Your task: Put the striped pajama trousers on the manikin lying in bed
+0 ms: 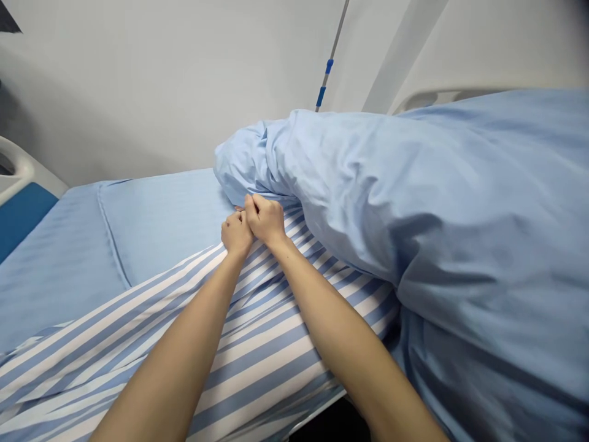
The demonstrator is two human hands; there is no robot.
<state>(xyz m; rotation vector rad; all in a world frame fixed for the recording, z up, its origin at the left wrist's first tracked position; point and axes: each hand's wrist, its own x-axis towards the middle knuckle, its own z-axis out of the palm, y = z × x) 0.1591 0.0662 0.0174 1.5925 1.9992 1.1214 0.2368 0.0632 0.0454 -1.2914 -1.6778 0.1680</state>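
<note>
Blue-and-white striped fabric (pixel 271 344) lies under your hands and forearms, wrinkled, and spreads from your fingers back toward you and out to your left. Your left hand (pixel 237 232) and your right hand (pixel 265 217) are together, touching at the knuckles, each curled closed into a fist at the far edge of the stripes. You have the right one slightly farther forward. Your fingers hide whatever is pinched inside them, so I can't tell whether you are gripping the stripes, the quilt or both. A small pinkish bit shows just behind your left fist, too small to make out.

Right beside your right hand, the light blue quilt (pixel 442 202) is bunched in thick folds; it reaches past your knuckles and fills the space to your right, covering part of the stripes. To the left of your hands, the pale blue sheet (pixel 165 215) lies mostly flat, with a raised seam across it. Farther left is the bed's end board (pixel 27 212), cream and darker blue. Well beyond your hands, a thin pole (pixel 339 31) with blue fittings stands in front of the pale wall (pixel 161 80).
</note>
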